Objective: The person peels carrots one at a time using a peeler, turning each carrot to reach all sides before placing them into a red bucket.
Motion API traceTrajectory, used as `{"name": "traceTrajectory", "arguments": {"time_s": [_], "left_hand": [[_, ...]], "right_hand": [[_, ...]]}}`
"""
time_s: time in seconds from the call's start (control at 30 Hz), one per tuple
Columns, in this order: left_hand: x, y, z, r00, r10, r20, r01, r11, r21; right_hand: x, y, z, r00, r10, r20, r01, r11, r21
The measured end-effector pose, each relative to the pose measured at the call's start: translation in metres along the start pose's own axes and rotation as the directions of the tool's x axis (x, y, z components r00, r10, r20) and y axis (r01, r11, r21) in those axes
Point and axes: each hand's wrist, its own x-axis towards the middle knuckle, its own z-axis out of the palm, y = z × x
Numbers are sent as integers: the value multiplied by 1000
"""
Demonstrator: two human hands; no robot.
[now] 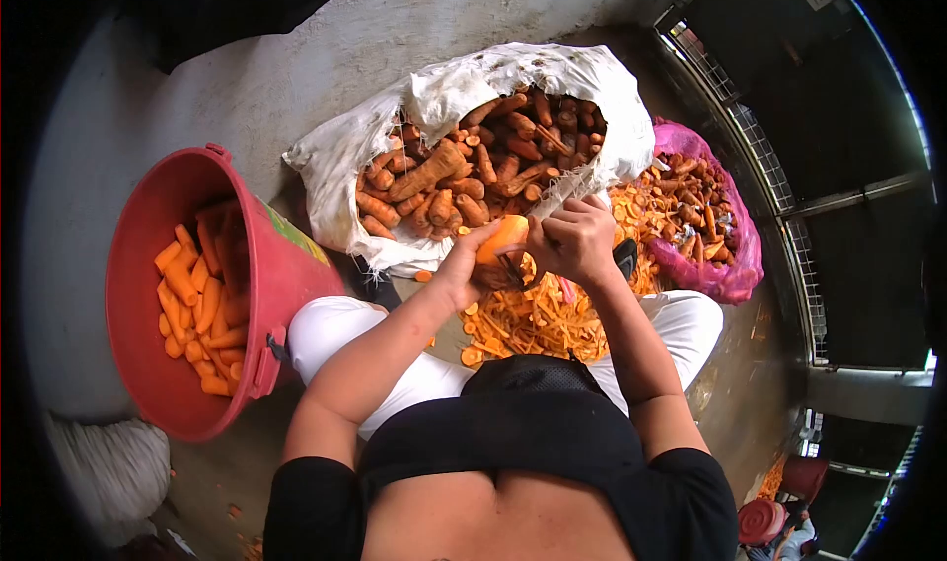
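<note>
My left hand [464, 268] grips a thick carrot [505, 238], whose bright orange side faces up. Close against the carrot's right side is my right hand [572, 238], its fingers curled; what they hold is too hidden to name for sure. Below both hands lies a heap of orange peelings and cut ends [538, 324] between my knees. Just beyond them, an open white sack [444, 93] holds many unpeeled, brownish carrots [434, 172]. Peeled carrots [202, 305] lie inside a large red bucket [266, 305] at the left.
A pink bag [740, 255] of carrot pieces and scraps stands right of the white sack. A grey-white sack [109, 467] lies at the lower left. At the far lower right, another person [794, 536] is near red containers [762, 522]. A wall rises behind the bucket.
</note>
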Motion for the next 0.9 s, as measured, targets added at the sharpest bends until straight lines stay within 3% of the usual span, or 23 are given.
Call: {"name": "traceTrajectory", "arguments": {"time_s": [0.2, 0.4, 0.5, 0.63, 0.67, 0.7, 0.73, 0.77, 0.8, 0.83, 0.9], "left_hand": [[-7, 2, 5, 998, 30, -50, -32, 998, -45], [-10, 4, 7, 999, 30, -37, -31, 999, -17], [-7, 12, 10, 998, 58, -23, -59, 998, -8], [-1, 20, 9, 1000, 23, -19, -24, 999, -31], [-5, 24, 3, 995, 69, 74, -79, 988, 134], [-6, 20, 0, 999, 37, -7, -35, 988, 150], [-13, 19, 5, 999, 23, 28, -27, 989, 148], [-20, 17, 10, 998, 8, 63, -18, 989, 146], [-22, 14, 11, 999, 15, 40, -19, 995, 99], [-21, 16, 10, 997, -13, 77, 6, 995, 98], [-17, 12, 2, 987, -62, 147, 52, 996, 73]], "right_hand": [[1, -2, 6, 1000, -26, 5, 26, 1000, -4], [1, 6, 15, 999, -9, 44, 3, 991, 132], [2, 16, 30, 996, 83, 30, -88, 966, 244], [13, 30, 37, 997, 55, 57, -67, 972, 224], [11, 41, 38, 981, 166, 102, -183, 966, 185], [7, 63, 42, 972, 235, -16, -231, 963, 139], [4, 86, 40, 976, 215, -26, -217, 968, -123], [-10, 112, 39, 976, 218, -14, -216, 954, -207], [-25, 131, 36, 950, 312, 22, -274, 863, -425], [-32, 139, 29, 955, 293, -35, -276, 844, -459], [-44, 138, 15, 847, 528, -57, -504, 766, -400]]}}
